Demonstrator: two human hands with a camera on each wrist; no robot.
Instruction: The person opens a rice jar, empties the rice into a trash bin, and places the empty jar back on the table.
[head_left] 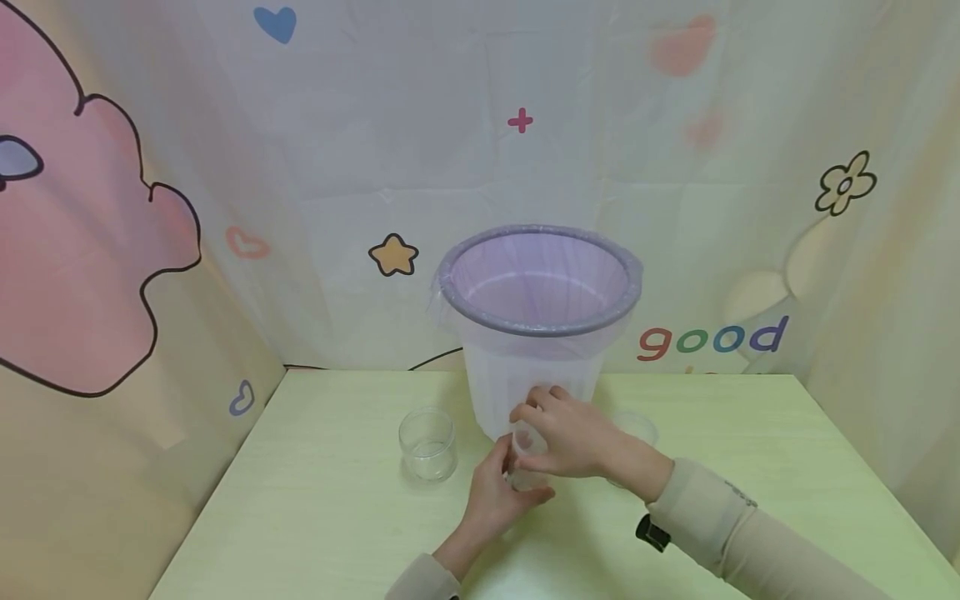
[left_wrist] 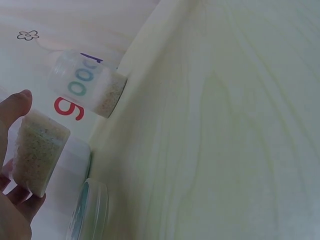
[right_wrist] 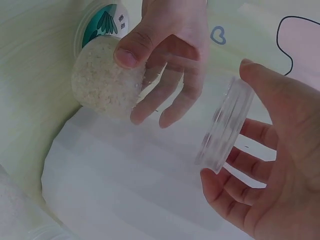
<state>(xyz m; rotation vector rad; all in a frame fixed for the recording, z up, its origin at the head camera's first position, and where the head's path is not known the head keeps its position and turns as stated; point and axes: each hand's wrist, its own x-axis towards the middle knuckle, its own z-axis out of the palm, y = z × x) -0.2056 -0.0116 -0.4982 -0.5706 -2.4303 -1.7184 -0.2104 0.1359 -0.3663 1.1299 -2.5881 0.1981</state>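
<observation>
My left hand [head_left: 495,498] holds a clear jar of pale rice-like grains [right_wrist: 105,80] between its thumb and fingers, tilted in the left wrist view. With thumb and fingertips, my right hand [head_left: 577,435] pinches a clear ridged lid [right_wrist: 225,127]. The lid is apart from the jar in the right wrist view. Both hands meet just in front of the bin and partly hide what they hold in the head view. Behind my right wrist stands a second clear jar [left_wrist: 90,82], with similar grains at its bottom. A round clear-rimmed piece with a teal label [right_wrist: 106,22] shows beyond the held jar.
A white bin [head_left: 536,358] lined with a thin bag rises at the back of the pale green table [head_left: 300,500]. Left of my hands stands a clear cup [head_left: 427,446]. A printed curtain [head_left: 420,125] hangs behind and beside the table.
</observation>
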